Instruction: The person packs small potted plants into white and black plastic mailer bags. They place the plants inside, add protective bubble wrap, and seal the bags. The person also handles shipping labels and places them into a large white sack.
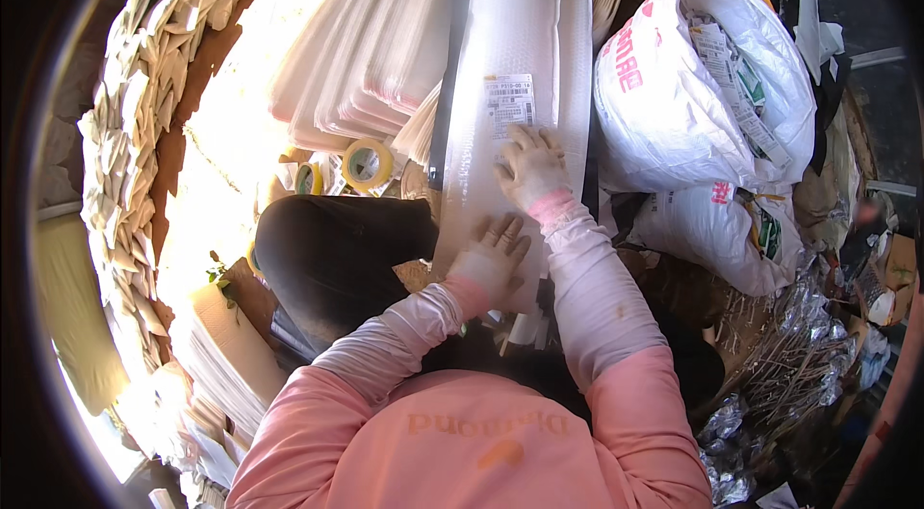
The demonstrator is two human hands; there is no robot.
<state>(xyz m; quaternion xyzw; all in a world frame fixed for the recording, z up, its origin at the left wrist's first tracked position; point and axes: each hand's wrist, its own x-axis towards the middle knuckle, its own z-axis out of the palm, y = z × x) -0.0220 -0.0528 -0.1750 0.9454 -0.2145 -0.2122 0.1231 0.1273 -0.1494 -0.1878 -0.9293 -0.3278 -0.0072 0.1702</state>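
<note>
A long bubble-wrap sleeve (pixel 514 25) lies lengthwise before me, its lower end close to my lap. Stuck on its middle is a white printed label (pixel 511 99) with barcodes and writing. My right hand (pixel 533 166), in a pale glove, rests on the sleeve with its fingertips at the label's lower edge. Closer to my body, my gloved left hand (pixel 487 262) is laid on the sleeve's lower part, fingers spread. Neither hand grips anything. Another length of bubble wrap (pixel 575 76) shows beneath and to the right of the sleeve.
Stacked bubble-wrap sleeves (pixel 390 33) fan out at the upper left. Below them are a yellow tape roll (pixel 367 164) and a second roll (pixel 308 179). To the right, a large white sack (pixel 642 119) holds labelled packets, above a smaller sack (pixel 686 227). Twigs (pixel 787 357) lie lower right.
</note>
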